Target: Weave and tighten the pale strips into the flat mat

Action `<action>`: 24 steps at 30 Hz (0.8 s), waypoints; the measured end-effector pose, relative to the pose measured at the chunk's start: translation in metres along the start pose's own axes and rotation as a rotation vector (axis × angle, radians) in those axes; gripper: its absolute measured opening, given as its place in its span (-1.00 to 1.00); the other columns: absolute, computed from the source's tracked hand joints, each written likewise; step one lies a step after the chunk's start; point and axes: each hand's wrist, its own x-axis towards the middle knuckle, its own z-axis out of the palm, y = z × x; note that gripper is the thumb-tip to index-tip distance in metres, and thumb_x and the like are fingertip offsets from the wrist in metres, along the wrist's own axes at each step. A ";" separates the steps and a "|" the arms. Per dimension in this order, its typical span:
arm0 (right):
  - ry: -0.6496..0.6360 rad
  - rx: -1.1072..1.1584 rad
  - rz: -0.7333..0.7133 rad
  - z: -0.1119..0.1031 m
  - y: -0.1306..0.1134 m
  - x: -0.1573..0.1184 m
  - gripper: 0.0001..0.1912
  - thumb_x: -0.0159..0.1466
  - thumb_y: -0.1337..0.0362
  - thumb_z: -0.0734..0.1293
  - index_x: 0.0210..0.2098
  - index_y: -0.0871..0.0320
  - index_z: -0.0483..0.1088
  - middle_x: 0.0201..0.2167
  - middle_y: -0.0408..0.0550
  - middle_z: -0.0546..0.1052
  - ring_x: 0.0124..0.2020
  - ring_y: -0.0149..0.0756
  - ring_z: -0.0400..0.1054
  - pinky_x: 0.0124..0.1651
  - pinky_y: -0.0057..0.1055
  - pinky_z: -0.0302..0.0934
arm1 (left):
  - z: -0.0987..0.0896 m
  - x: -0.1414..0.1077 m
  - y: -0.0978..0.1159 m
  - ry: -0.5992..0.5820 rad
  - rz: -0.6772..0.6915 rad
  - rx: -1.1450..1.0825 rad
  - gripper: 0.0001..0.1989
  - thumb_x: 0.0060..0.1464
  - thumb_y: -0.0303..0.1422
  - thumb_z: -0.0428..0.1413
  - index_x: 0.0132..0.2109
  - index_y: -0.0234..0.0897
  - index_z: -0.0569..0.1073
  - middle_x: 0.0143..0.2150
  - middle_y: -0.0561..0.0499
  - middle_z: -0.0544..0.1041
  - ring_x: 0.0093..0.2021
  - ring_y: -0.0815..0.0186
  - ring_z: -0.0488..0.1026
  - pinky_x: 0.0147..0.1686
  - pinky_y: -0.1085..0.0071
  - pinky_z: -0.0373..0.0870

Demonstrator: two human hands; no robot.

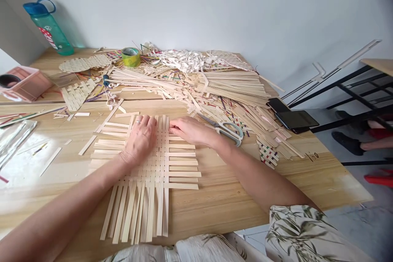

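A flat mat of woven pale bamboo strips (159, 163) lies on the wooden table (215, 208) in front of me, with loose strip ends fanning toward me and to the right. My left hand (141, 139) rests flat on the mat's upper left part. My right hand (192, 129) lies with its fingertips on the mat's upper right edge, and its thumb is hidden. Just beyond those fingers, a pair of scissors with grey handles (229, 132) lies near my right wrist.
Heaps of bamboo strips (233, 86) cover the table's far half, with a roll of tape (131, 57) and a teal water bottle (49, 28) behind. A pink box (30, 84) stands far left. Phones (296, 119) lie at the right edge, beyond which a person's legs (362, 143) show.
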 end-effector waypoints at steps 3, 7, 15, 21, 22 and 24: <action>0.020 -0.006 0.007 -0.001 0.004 0.001 -0.73 0.41 0.26 0.19 -0.41 0.16 0.34 -0.47 -0.13 0.43 -0.47 -0.40 0.16 -0.36 -0.42 -0.11 | -0.014 0.002 -0.020 -0.007 -0.052 0.000 -0.80 0.14 -0.58 -0.06 -0.14 -0.30 0.37 -0.18 -0.17 0.45 -0.15 0.08 0.39 -0.15 0.19 0.39; 0.103 -0.095 0.060 -0.004 0.008 0.001 -0.74 0.40 0.29 0.21 -0.43 0.16 0.35 -0.44 -0.12 0.43 -0.44 -0.37 0.19 -0.33 -0.40 -0.05 | -0.023 -0.008 -0.034 -0.048 -0.076 0.039 -0.86 0.13 -0.54 -0.03 -0.23 -0.27 0.38 -0.21 -0.16 0.46 -0.18 0.05 0.40 -0.16 0.16 0.38; 0.421 -0.197 -0.087 0.023 -0.035 -0.004 -0.76 0.35 0.19 0.36 -0.08 0.22 0.42 -0.13 0.09 0.44 -0.05 -0.11 0.29 0.03 -0.23 0.21 | -0.018 -0.026 -0.013 -0.057 -0.101 0.124 -0.83 0.16 -0.53 -0.04 -0.15 -0.30 0.41 -0.13 -0.20 0.46 -0.08 0.01 0.38 -0.13 0.16 0.37; 0.467 -0.152 -0.069 0.053 -0.040 0.008 -0.51 0.26 0.09 0.44 0.07 0.21 0.37 0.00 0.12 0.41 0.00 -0.04 0.26 0.06 -0.13 0.26 | -0.014 -0.029 -0.011 -0.035 -0.116 0.125 -0.73 0.15 -0.51 -0.02 -0.01 -0.34 0.41 -0.01 -0.23 0.46 0.00 -0.04 0.34 -0.06 0.09 0.35; 0.478 -0.152 -0.068 0.055 -0.038 0.010 -0.49 0.25 0.07 0.44 0.08 0.21 0.38 0.00 0.12 0.41 -0.01 -0.03 0.26 0.06 -0.12 0.26 | -0.014 -0.029 -0.011 -0.040 -0.107 0.120 -0.73 0.15 -0.50 -0.02 0.00 -0.35 0.41 -0.01 -0.23 0.46 0.00 -0.04 0.34 -0.05 0.09 0.34; 0.491 -0.156 -0.078 0.057 -0.033 0.013 -0.47 0.24 0.02 0.44 0.08 0.20 0.38 -0.01 0.11 0.42 -0.03 -0.03 0.26 0.05 -0.11 0.27 | -0.015 -0.027 -0.013 -0.056 -0.087 0.116 -0.74 0.14 -0.50 0.00 -0.02 -0.34 0.41 -0.03 -0.22 0.46 -0.01 -0.03 0.34 -0.06 0.11 0.34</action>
